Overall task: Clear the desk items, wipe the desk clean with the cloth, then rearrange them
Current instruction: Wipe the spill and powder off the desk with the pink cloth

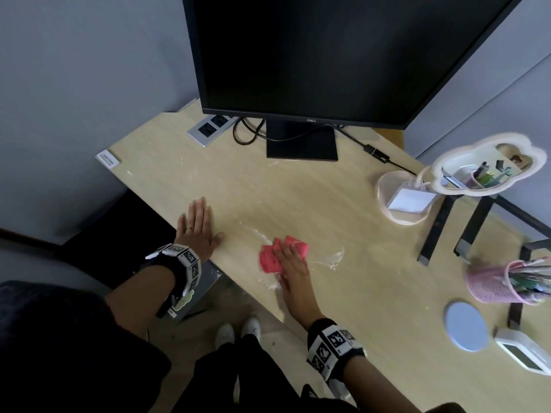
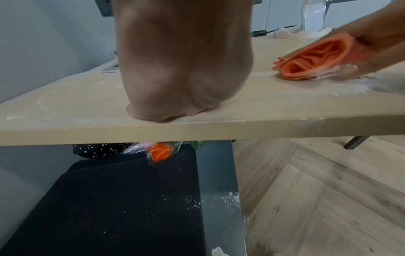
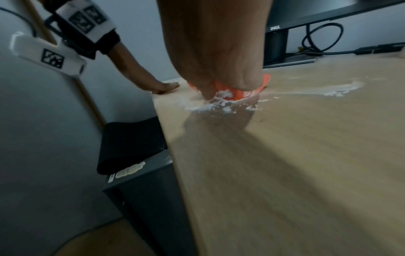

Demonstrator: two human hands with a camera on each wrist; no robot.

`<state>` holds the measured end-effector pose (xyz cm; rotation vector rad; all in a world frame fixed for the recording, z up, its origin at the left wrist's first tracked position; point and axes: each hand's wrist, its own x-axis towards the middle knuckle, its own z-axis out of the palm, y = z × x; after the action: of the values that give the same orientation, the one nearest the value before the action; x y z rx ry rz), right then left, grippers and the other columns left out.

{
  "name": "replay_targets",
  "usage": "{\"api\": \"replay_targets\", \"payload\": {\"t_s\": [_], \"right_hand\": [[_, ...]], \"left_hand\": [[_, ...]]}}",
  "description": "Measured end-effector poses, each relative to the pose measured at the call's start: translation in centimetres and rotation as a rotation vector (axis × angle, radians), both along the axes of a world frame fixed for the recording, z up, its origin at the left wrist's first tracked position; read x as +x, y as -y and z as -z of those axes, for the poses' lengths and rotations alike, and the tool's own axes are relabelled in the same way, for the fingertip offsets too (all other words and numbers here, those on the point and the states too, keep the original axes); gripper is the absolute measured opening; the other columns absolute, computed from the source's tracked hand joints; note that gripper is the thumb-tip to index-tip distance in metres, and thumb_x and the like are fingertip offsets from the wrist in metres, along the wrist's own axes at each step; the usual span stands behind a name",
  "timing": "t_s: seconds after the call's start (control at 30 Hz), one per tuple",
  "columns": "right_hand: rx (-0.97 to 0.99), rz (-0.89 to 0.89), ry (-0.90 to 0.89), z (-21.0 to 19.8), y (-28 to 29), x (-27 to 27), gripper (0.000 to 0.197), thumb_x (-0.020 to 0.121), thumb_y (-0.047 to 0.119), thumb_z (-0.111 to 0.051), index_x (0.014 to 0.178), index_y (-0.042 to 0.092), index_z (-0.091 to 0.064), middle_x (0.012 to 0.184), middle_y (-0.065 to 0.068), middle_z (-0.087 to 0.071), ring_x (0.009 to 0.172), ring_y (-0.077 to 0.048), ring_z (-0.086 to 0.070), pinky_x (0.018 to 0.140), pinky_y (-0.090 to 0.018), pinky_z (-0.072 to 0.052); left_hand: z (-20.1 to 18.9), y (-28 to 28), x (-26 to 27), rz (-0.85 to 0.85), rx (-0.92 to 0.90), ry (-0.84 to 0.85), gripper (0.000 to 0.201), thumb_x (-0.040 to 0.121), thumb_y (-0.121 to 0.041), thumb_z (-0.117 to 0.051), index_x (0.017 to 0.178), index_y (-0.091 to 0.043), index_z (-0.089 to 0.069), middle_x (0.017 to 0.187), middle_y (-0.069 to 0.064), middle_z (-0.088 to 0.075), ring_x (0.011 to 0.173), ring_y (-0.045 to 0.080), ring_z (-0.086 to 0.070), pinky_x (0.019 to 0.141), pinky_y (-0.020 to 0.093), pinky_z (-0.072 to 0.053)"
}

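A folded pink-red cloth [image 1: 272, 256] [image 2: 311, 60] [image 3: 241, 92] lies on the light wooden desk [image 1: 313, 198] near its front edge. My right hand [image 1: 293, 263] [image 3: 219, 60] presses flat on it with straight fingers. White powder [image 1: 334, 259] [image 3: 219, 108] streaks the wood around the cloth. Further left, my left hand [image 1: 198, 226] [image 2: 179, 69] rests palm down on the desk edge, fingers straight, holding nothing.
A black Dell monitor [image 1: 328, 55] stands at the back with cables and a power strip [image 1: 210, 128]. At the right sit a cloud-shaped mirror [image 1: 489, 163], a pink pen cup [image 1: 504, 281], a blue coaster [image 1: 466, 326] and a small white clock [image 1: 524, 353]. Below the desk are a dark cabinet [image 2: 219, 190] and a black chair [image 2: 120, 199].
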<state>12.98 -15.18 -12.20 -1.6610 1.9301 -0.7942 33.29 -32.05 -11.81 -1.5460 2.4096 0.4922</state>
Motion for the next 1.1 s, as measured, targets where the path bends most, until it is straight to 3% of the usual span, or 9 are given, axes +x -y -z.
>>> {"api": "replay_targets", "payload": {"t_s": [0.13, 0.3, 0.43, 0.5, 0.6, 0.67, 0.87, 1.0, 1.1], "right_hand": [[-0.063, -0.051, 0.031, -0.2, -1.4, -0.3, 0.061, 0.082, -0.006, -0.056, 0.139, 0.015, -0.044, 0.148, 0.003, -0.039, 0.141, -0.020, -0.029, 0.113, -0.050, -0.028], [-0.055, -0.103, 0.125, -0.8, -4.0, -0.4, 0.044, 0.088, 0.003, -0.053, 0.130, 0.018, -0.055, 0.143, 0.001, -0.047, 0.138, -0.020, -0.035, 0.112, -0.046, -0.030], [0.032, -0.134, 0.360, -3.1, -5.0, -0.9, 0.036, 0.088, 0.010, -0.058, 0.123, 0.014, -0.061, 0.134, 0.000, -0.056, 0.129, -0.009, -0.047, 0.112, -0.032, -0.034], [0.134, -0.065, 0.543, -4.6, -5.0, -1.1, 0.041, 0.085, -0.002, -0.055, 0.117, 0.022, -0.064, 0.128, -0.003, -0.060, 0.117, -0.007, -0.057, 0.101, -0.026, -0.046], [0.092, 0.084, 0.587, -5.0, -4.8, -2.1, 0.051, 0.070, -0.005, -0.052, 0.110, 0.024, -0.066, 0.115, -0.004, -0.063, 0.105, -0.016, -0.061, 0.091, -0.036, -0.051], [0.091, 0.165, 0.601, -4.8, -4.8, -2.6, 0.043, 0.073, 0.004, -0.055, 0.110, 0.025, -0.063, 0.111, -0.003, -0.062, 0.103, -0.018, -0.060, 0.089, -0.043, -0.051], [-0.017, 0.024, 0.196, -4.3, -5.7, -2.3, 0.041, 0.090, 0.029, -0.053, 0.131, 0.025, -0.054, 0.128, 0.005, -0.053, 0.117, -0.008, -0.048, 0.099, -0.017, -0.036], [0.079, -0.089, -0.009, -1.8, -7.4, 0.0, 0.054, 0.098, 0.041, -0.033, 0.147, 0.019, -0.029, 0.156, -0.007, -0.022, 0.144, -0.022, -0.017, 0.116, -0.040, -0.022], [0.096, -0.076, -0.091, -1.4, -8.2, 1.7, 0.060, 0.099, 0.046, -0.023, 0.148, 0.013, -0.022, 0.157, -0.010, -0.010, 0.145, -0.024, 0.004, 0.116, -0.044, -0.012]], "left_hand": [[-0.6, 0.1, -0.2, -0.010, 0.017, 0.048, 0.098, 0.069, -0.060, 0.015, 0.149, -0.005, 0.005, 0.157, 0.011, 0.015, 0.146, 0.027, 0.011, 0.117, 0.043, 0.002], [-1.4, 0.2, -0.5, 0.002, 0.022, 0.143, 0.072, 0.098, -0.049, -0.019, 0.148, -0.007, 0.012, 0.156, 0.010, 0.021, 0.146, 0.024, 0.013, 0.119, 0.042, -0.003], [-1.5, 0.0, -0.6, -0.009, -0.023, 0.160, 0.072, 0.099, -0.047, -0.023, 0.149, -0.007, 0.009, 0.157, 0.010, 0.017, 0.147, 0.024, 0.009, 0.117, 0.044, -0.009], [-1.5, -0.1, -0.7, -0.018, -0.022, 0.159, 0.072, 0.099, -0.047, -0.024, 0.149, -0.006, 0.007, 0.157, 0.011, 0.016, 0.147, 0.024, 0.007, 0.117, 0.045, -0.011], [-1.7, -0.1, -0.9, -0.035, -0.003, 0.130, 0.074, 0.098, -0.048, -0.027, 0.150, -0.008, 0.006, 0.157, 0.010, 0.015, 0.147, 0.024, 0.007, 0.117, 0.046, -0.008], [-1.8, 0.0, -1.0, -0.035, 0.002, 0.155, 0.074, 0.098, -0.049, -0.025, 0.150, -0.008, 0.008, 0.157, 0.009, 0.017, 0.147, 0.023, 0.008, 0.117, 0.046, -0.008], [-1.9, -0.1, -1.0, -0.015, 0.035, 0.230, 0.075, 0.098, -0.051, -0.018, 0.148, -0.007, 0.015, 0.156, 0.009, 0.023, 0.146, 0.023, 0.014, 0.117, 0.046, -0.007], [-1.8, -0.1, -0.8, -0.009, 0.032, 0.227, 0.076, 0.097, -0.053, -0.018, 0.147, -0.006, 0.015, 0.155, 0.010, 0.023, 0.146, 0.024, 0.014, 0.118, 0.047, -0.007], [-1.9, -0.1, -0.8, -0.005, 0.057, 0.232, 0.077, 0.097, -0.054, -0.018, 0.147, -0.006, 0.017, 0.155, 0.010, 0.025, 0.145, 0.024, 0.016, 0.118, 0.048, -0.005]]}}
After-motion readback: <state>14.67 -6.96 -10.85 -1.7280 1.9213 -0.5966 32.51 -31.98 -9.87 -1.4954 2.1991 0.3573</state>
